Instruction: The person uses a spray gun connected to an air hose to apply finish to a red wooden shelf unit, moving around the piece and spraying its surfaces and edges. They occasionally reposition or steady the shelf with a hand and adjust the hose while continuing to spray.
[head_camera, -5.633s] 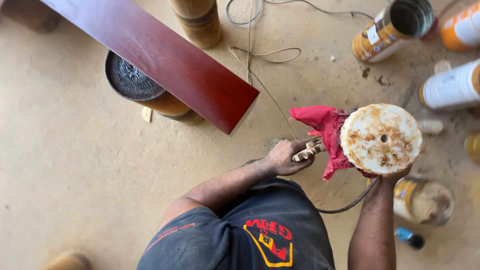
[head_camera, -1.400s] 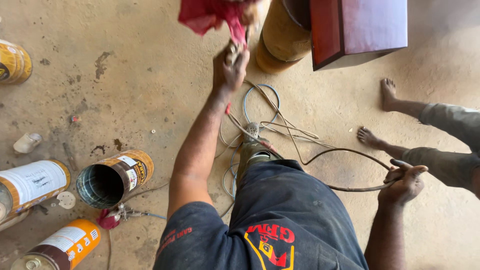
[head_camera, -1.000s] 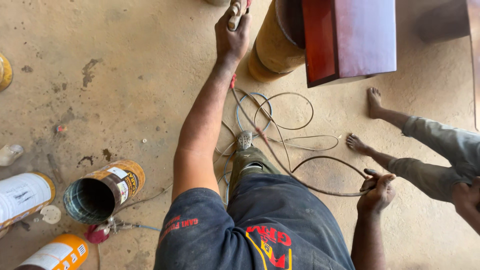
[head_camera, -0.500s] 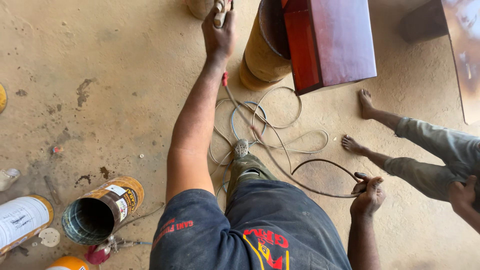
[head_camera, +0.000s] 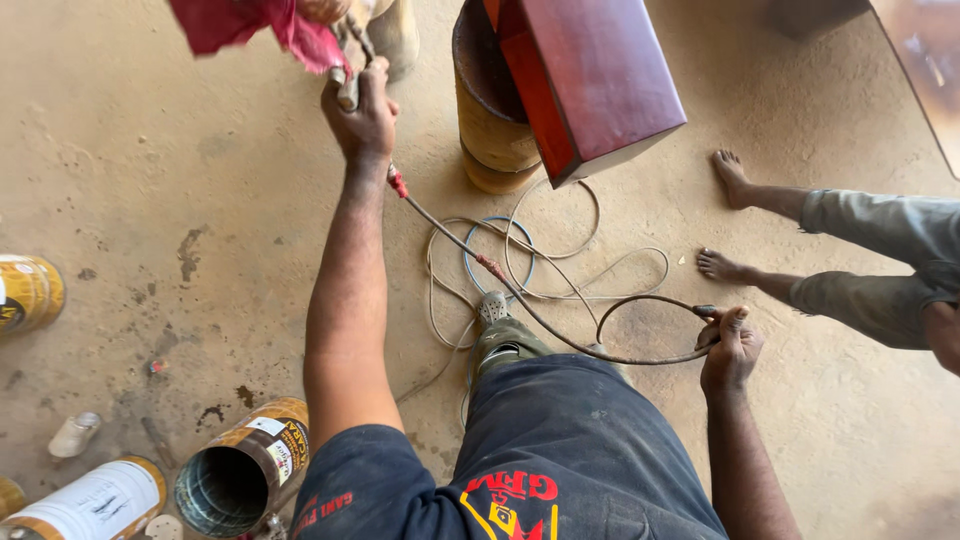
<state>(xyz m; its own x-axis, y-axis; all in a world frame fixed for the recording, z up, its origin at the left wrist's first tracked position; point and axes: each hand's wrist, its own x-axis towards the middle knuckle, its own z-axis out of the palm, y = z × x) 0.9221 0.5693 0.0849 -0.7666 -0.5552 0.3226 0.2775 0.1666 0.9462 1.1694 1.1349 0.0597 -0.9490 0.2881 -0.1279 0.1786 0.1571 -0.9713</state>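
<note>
My left hand (head_camera: 362, 110) reaches far forward and grips the handle of a power tool (head_camera: 345, 85), most of which is cut off by the top edge. A red cloth (head_camera: 250, 25) hangs off the tool beside the hand. A dark cable (head_camera: 560, 340) with red tape patches runs from the tool back across my knee to my right hand (head_camera: 730, 345), which is closed around a loop of it. More cable lies coiled on the floor (head_camera: 540, 260) in front of my foot (head_camera: 492, 308).
A red-brown wooden board (head_camera: 590, 80) rests on a yellow drum (head_camera: 490, 130) just right of my left hand. Another person's bare feet (head_camera: 735, 180) stand at the right. Several paint cans, one open (head_camera: 240, 475), lie at the lower left on the dusty concrete.
My left hand with the tool has come lower in view, so the red cloth shows again at the top. My right hand keeps its hold on the cable loop.
</note>
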